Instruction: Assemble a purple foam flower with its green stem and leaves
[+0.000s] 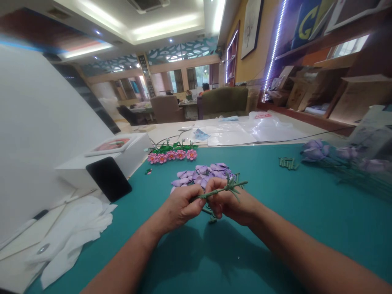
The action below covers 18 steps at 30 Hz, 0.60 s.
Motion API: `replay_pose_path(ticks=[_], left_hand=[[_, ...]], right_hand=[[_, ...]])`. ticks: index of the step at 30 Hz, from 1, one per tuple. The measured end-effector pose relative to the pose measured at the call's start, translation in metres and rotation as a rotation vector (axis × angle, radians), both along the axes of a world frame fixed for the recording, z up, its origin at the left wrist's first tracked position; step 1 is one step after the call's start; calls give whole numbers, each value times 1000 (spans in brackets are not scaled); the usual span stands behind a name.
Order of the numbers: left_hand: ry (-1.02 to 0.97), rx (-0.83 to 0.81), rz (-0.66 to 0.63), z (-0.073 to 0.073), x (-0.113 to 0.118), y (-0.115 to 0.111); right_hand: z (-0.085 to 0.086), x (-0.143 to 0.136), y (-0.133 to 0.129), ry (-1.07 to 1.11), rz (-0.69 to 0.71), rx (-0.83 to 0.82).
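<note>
Left hand (183,206) and right hand (234,202) both pinch the green stem (219,190), held over a teal mat (290,212). Purple petals (196,176) lie just beyond. Further back I see a beige armchair (165,109), olive sofa (225,101), bright ceiling (171,10).

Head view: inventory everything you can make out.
Mat: 1, teal, foreground
Stem: 1, green, centre, above mat
Petals: many, purple, on mat, centre
Pink flowers: 5, pink, mat's back left
Short pieces: several, green, mat's right
Purple flowers: several, purple, far right
Slab: 1, black, tilted, left
Box: 1, white, behind slab
Crumpled sheet: count unclear, white, front left
Plastic: count unclear, clear, beyond mat
Seats: several, mixed colours, background
Person: 1, orange clothing, background
Cartons: several, brown, right
Framed picture: 1, pale, upper right
Left grip: 1, bare, pinching stem's left end
Right grip: 1, bare, at stem's middle
</note>
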<state>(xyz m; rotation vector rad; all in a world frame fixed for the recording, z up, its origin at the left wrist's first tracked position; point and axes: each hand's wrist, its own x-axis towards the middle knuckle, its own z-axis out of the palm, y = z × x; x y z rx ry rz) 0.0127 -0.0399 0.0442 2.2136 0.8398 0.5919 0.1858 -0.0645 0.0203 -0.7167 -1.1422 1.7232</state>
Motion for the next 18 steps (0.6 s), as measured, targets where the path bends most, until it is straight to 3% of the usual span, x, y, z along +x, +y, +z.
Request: replay_pose_path(ticks=[18], left_hand=[[-22,-31,-24,2,-2,-2]], right_hand=[[1,5,2,12,74,-6]])
